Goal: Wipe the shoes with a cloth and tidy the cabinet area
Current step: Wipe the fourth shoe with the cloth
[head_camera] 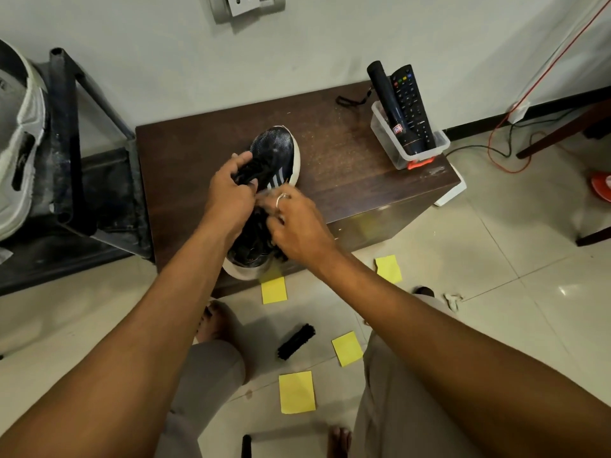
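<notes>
The dark shoe (276,150) lies on top of the cabinet (357,173), toward its front left. The toe points at the wall behind the cabinet and the heel juts over the cabinet's front edge. Your left hand (229,195) clenches the tongue and lace area, fingers curled in under it. Your right hand (299,224) bends its fingers down over the collar, but the blur there hides whether they pinch a cloth; I cannot tell.

Expect the shoe to be light, with a soft mesh upper that will dent under pressure and a firmer pale sole rim. Keep your grip on the tongue or the heel counter, where it is stiffer. With the heel overhanging, it could tip off the cabinet's front if you press there. A brush (296,341) lies on the floor before the cabinet.
</notes>
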The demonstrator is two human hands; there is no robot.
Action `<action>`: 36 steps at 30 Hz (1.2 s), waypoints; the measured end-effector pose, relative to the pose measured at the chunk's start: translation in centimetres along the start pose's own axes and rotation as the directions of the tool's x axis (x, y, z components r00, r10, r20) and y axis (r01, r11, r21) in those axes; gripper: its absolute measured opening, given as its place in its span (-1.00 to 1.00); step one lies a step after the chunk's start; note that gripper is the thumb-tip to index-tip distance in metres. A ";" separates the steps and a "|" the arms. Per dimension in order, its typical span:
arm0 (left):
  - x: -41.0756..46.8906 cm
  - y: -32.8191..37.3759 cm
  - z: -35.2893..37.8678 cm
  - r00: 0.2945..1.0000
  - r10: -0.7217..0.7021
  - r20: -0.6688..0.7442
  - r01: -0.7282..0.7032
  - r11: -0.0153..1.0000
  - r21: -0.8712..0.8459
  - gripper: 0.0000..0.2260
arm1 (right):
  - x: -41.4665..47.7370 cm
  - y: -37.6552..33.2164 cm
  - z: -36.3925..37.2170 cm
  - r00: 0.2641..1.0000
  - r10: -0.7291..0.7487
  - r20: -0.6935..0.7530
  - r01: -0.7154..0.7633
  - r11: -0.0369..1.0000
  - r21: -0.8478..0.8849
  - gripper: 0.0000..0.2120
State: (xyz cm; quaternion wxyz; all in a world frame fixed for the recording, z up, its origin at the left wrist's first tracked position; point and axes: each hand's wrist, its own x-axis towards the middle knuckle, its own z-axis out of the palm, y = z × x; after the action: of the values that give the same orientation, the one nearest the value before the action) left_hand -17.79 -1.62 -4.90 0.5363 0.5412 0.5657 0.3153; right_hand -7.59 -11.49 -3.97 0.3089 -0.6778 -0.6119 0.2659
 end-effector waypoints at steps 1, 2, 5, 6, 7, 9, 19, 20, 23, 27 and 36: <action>-0.2 0.1 0.1 1.000 -0.004 -0.010 0.003 0.999 -0.053 -0.52 | -0.8 0.1 -0.2 0.998 -0.029 0.061 0.030 0.999 -0.012 -0.66; -0.2 0.2 0.2 1.000 -0.020 -0.016 0.019 0.995 -0.096 -0.54 | -1.5 0.3 -0.4 0.992 -0.048 0.116 0.050 0.999 -0.020 -0.67; 0.0 0.1 0.1 0.999 -0.048 -0.016 0.045 0.988 -0.147 -0.56 | -2.1 0.7 -0.9 0.985 -0.080 0.156 0.086 0.996 -0.028 -0.71; 0.0 0.2 0.1 0.999 -0.048 -0.006 0.046 0.989 -0.137 -0.56 | -1.7 0.9 -0.9 0.987 -0.102 0.125 0.108 0.993 -0.044 -0.73; 0.1 0.2 0.1 0.999 -0.047 0.003 0.047 0.991 -0.125 -0.57 | -1.1 1.0 -0.8 0.991 -0.117 0.071 0.121 0.991 -0.056 -0.75; 0.1 0.0 0.1 0.999 -0.050 0.011 0.051 0.988 -0.142 -0.57 | 0.7 1.1 -0.2 0.992 -0.074 -0.104 0.070 0.997 -0.042 -0.76; 0.5 -0.2 0.4 0.999 -0.018 -0.031 0.015 0.994 -0.112 -0.56 | -2.3 0.7 -0.3 0.995 -0.081 0.053 0.080 0.997 0.020 -0.72; 0.5 -0.3 0.6 0.999 -0.007 -0.032 0.004 0.996 -0.090 -0.55 | -2.5 0.8 -1.0 0.990 -0.090 0.113 0.088 0.996 0.019 -0.74; 0.6 -0.5 0.7 0.999 0.008 -0.046 -0.010 0.999 -0.037 -0.55 | -0.6 1.4 -2.5 0.993 -0.090 0.082 0.088 0.996 0.028 -0.79; 0.4 -0.5 0.5 0.995 -0.011 -0.097 0.007 0.999 -0.043 -0.47 | 1.6 1.2 -0.7 0.977 0.011 -0.215 0.002 0.998 0.057 -0.67; 0.5 -0.4 -0.8 0.801 0.499 0.332 -0.599 0.671 0.437 -0.59 | 1.1 1.3 0.0 0.999 -0.006 -0.052 0.002 0.996 -0.089 -0.81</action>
State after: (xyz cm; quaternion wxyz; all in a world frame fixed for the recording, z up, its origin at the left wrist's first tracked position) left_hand -18.58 -1.03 -5.28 0.2982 0.8374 0.3870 0.2452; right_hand -6.60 -10.48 -4.86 0.2949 -0.6963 -0.6162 0.2202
